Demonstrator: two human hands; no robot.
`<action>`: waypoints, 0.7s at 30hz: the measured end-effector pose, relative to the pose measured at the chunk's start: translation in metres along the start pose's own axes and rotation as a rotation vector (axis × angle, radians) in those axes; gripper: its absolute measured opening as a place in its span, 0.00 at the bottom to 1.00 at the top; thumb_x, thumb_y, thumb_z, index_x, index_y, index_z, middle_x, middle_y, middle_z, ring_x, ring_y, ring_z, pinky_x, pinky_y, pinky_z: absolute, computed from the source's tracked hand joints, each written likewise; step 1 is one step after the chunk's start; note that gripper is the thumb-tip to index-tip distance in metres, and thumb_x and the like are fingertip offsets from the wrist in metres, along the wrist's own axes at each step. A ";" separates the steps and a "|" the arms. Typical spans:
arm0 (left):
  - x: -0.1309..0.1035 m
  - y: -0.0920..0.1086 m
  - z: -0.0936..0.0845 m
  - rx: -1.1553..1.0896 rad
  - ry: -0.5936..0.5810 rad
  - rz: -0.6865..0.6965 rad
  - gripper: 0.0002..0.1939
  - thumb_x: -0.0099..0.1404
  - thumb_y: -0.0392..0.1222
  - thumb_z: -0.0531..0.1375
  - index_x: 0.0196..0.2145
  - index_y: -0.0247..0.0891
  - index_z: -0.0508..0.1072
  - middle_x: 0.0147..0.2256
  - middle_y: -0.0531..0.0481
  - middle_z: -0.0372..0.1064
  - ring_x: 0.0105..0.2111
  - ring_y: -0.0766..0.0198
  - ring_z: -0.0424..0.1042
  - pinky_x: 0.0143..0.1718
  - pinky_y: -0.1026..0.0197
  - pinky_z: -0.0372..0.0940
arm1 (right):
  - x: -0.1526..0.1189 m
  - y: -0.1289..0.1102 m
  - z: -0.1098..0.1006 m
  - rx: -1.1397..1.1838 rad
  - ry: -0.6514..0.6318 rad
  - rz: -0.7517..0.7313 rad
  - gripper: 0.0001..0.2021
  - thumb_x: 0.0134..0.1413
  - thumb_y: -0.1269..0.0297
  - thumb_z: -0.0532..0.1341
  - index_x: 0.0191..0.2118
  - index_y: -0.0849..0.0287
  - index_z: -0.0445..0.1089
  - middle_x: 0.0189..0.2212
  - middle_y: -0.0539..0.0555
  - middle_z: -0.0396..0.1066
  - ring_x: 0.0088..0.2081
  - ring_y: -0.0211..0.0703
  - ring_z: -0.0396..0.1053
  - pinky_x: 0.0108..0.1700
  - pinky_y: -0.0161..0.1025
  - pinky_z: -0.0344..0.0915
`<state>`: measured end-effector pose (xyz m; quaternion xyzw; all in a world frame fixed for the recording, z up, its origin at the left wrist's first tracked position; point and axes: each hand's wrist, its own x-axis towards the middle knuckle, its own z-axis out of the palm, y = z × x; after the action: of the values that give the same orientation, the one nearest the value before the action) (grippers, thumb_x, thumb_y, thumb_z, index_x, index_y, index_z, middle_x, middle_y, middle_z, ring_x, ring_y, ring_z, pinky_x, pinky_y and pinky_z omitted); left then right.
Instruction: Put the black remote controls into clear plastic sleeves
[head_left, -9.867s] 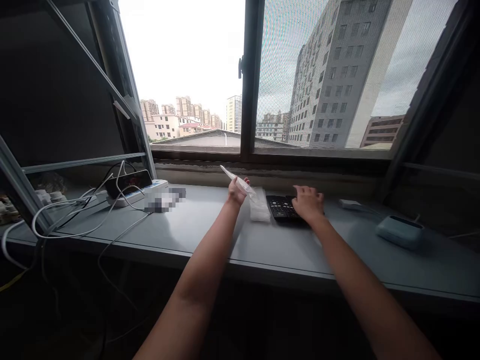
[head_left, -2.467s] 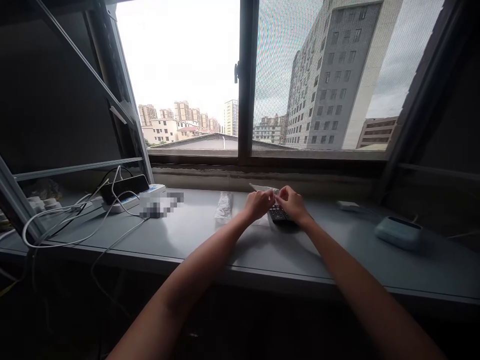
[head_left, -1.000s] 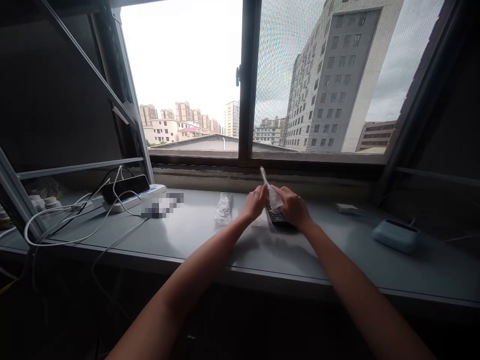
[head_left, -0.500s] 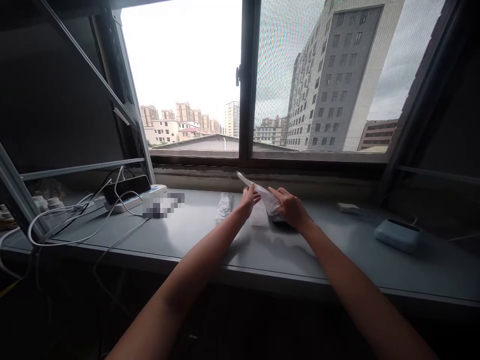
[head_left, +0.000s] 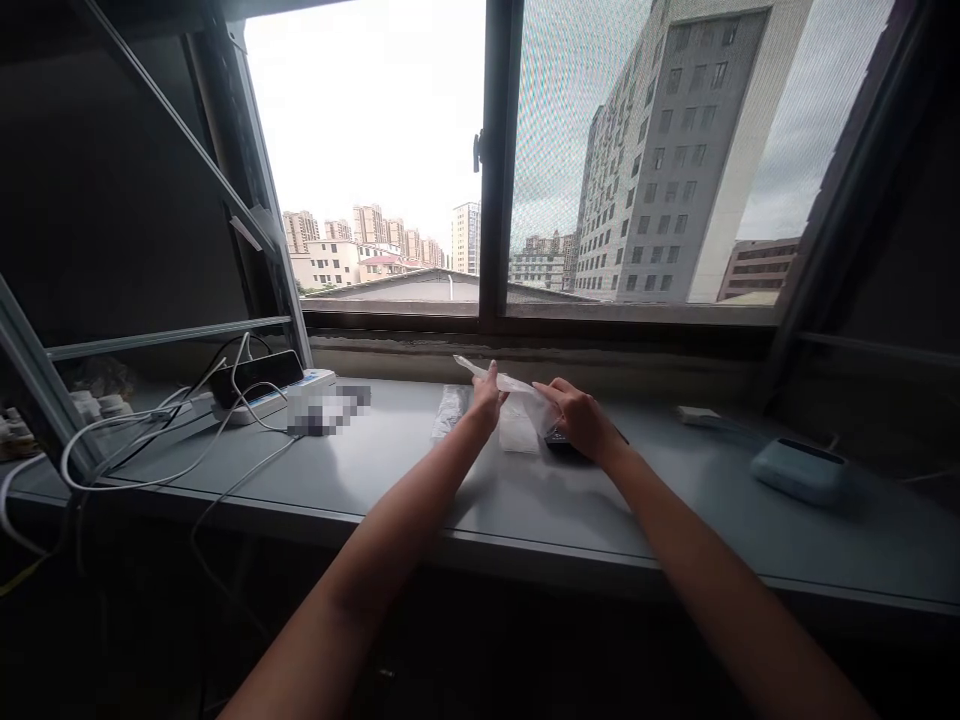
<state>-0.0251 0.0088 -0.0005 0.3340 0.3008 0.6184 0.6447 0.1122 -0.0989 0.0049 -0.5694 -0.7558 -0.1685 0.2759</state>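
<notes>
A translucent white plastic bag (head_left: pixel 534 400) is stretched between my two hands, above the grey tabletop (head_left: pixel 405 470). My left hand (head_left: pixel 489 394) pinches its left part, thumb up, with one end of the bag sticking out past the fingers. On the other side my right hand (head_left: pixel 576 412) grips the bag's right end, fingers closed. Below the bag lies a flat whitish sheet or bag (head_left: pixel 519 432). A black object (head_left: pixel 564 440) rests partly hidden under my right hand. Left of my left wrist sits another crinkled clear packet (head_left: pixel 450 410).
A white box with a black device (head_left: pixel 262 380) and tangled white cables (head_left: pixel 150 485) occupies the left. Toward the right are a light blue device (head_left: pixel 799 470) and a small white item (head_left: pixel 697 414). A window (head_left: pixel 495 200) rises behind the table; metal frame bars (head_left: pixel 262 200) stand left.
My left hand has moved slightly left and down, turning thumb-up. The bag has swung flatter and is pulled out more to the left. My right hand has barely moved.
</notes>
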 end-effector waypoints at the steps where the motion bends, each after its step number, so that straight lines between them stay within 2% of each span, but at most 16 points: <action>1: 0.002 0.002 -0.001 -0.010 0.012 0.010 0.15 0.67 0.48 0.59 0.47 0.40 0.61 0.38 0.47 0.67 0.37 0.66 0.71 0.40 0.63 0.68 | 0.000 -0.001 -0.001 0.001 -0.004 -0.001 0.22 0.61 0.75 0.52 0.59 0.60 0.65 0.43 0.56 0.70 0.39 0.44 0.73 0.40 0.35 0.66; 5: 0.008 0.013 -0.004 -0.095 0.115 0.074 0.21 0.64 0.53 0.60 0.48 0.41 0.61 0.36 0.48 0.68 0.39 0.64 0.72 0.40 0.61 0.69 | 0.000 -0.002 -0.002 -0.008 -0.002 -0.006 0.22 0.61 0.75 0.52 0.58 0.58 0.66 0.42 0.55 0.70 0.36 0.42 0.73 0.40 0.35 0.66; 9: 0.014 0.023 -0.012 -0.136 0.196 0.111 0.21 0.60 0.54 0.63 0.45 0.40 0.63 0.35 0.48 0.68 0.40 0.63 0.72 0.42 0.59 0.69 | -0.001 -0.001 0.000 0.016 0.013 -0.032 0.21 0.60 0.76 0.51 0.57 0.59 0.67 0.40 0.54 0.71 0.32 0.39 0.71 0.38 0.34 0.66; 13: 0.016 0.026 -0.016 -0.136 0.193 0.103 0.23 0.60 0.53 0.64 0.48 0.40 0.64 0.37 0.47 0.69 0.42 0.64 0.72 0.41 0.62 0.68 | -0.001 0.000 0.003 0.037 0.028 -0.043 0.21 0.59 0.76 0.52 0.55 0.59 0.69 0.40 0.54 0.72 0.31 0.38 0.71 0.37 0.34 0.65; 16: 0.016 0.029 -0.017 -0.138 0.163 0.076 0.26 0.62 0.56 0.61 0.52 0.40 0.62 0.40 0.45 0.70 0.43 0.64 0.71 0.40 0.63 0.69 | 0.000 0.000 0.004 0.039 0.049 -0.042 0.20 0.60 0.75 0.51 0.54 0.59 0.70 0.39 0.54 0.73 0.31 0.39 0.71 0.37 0.34 0.66; 21: 0.017 0.039 -0.023 -0.176 0.153 0.087 0.30 0.61 0.61 0.59 0.53 0.40 0.64 0.43 0.43 0.70 0.41 0.63 0.72 0.37 0.66 0.68 | 0.000 0.001 0.003 0.083 0.062 -0.038 0.20 0.58 0.76 0.52 0.53 0.58 0.71 0.40 0.54 0.76 0.36 0.42 0.74 0.41 0.37 0.68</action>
<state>-0.0656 0.0276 0.0180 0.2406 0.2789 0.6936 0.6191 0.1122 -0.0971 0.0019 -0.5376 -0.7638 -0.1598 0.3193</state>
